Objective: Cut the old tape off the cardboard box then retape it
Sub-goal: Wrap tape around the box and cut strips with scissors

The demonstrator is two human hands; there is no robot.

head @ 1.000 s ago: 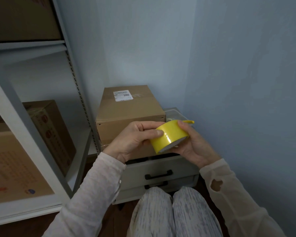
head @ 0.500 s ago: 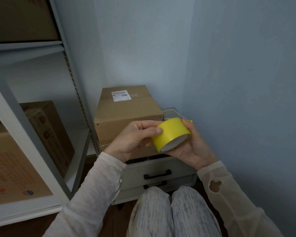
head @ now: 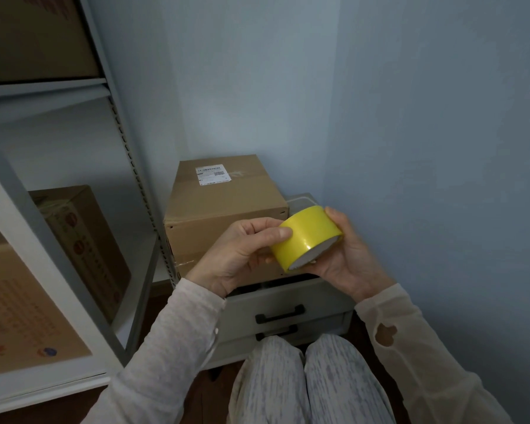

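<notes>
A closed brown cardboard box [head: 224, 203] with a white shipping label stands on a white drawer unit [head: 288, 313] in the corner. In front of the box I hold a roll of yellow tape [head: 308, 237] between both hands. My left hand [head: 242, 255] grips the roll's left side, thumb lying on the yellow surface. My right hand [head: 346, 255] cradles it from the right and underneath, fingers curled behind it. No loose tape end shows.
A metal shelf rack [head: 129, 166] stands at the left with printed cardboard boxes [head: 83, 246] on its shelves. Blue walls close in behind and to the right. My knees [head: 303, 377] sit just before the drawer unit, whose top drawer is slightly open.
The loose yellow tape end that stuck out at the roll's upper right a second ago is no longer visible. The roll has turned slightly in my hands; the box has not moved.
</notes>
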